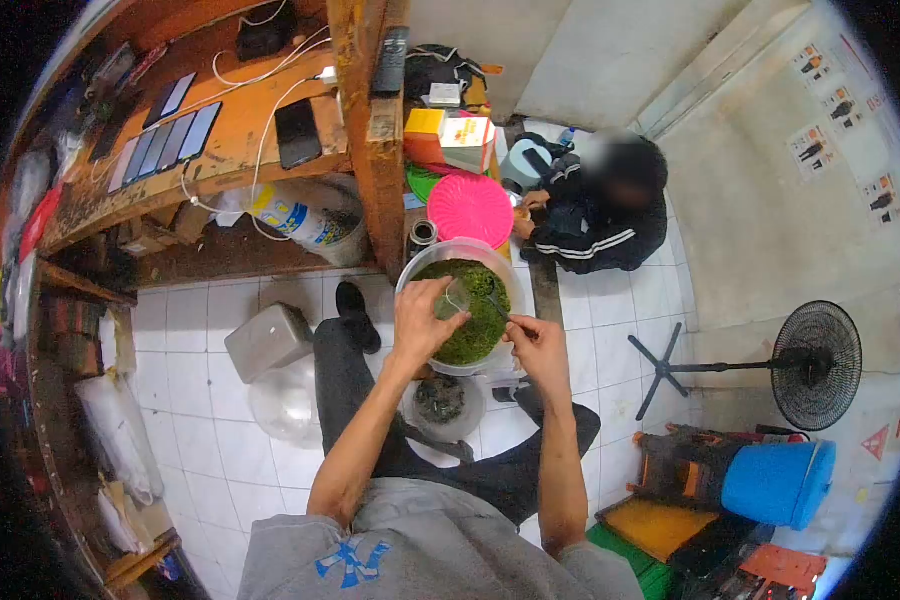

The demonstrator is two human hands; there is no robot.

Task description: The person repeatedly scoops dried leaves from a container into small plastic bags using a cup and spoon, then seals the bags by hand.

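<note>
A round translucent tub (406, 272) in front of me holds finely chopped green material (478, 345). My left hand (422, 318) is over the tub's left side, its fingers closed around a small clear container (455, 298) with a pale rim; whether it is a cup or a bag I cannot make out. My right hand (540, 352), at the tub's right edge, grips a dark spoon (497, 304) whose tip reaches into the green material. Below the tub, between my legs, sits a clear bowl (470, 420) with dark contents.
A pink lid (470, 210) lies beyond the tub, beside a dark jar (423, 233). Another person (600, 215) crouches at the upper right. A wooden shelf (250, 130) with phones stands left. A fan (817, 365) and a blue bucket (778, 485) are right.
</note>
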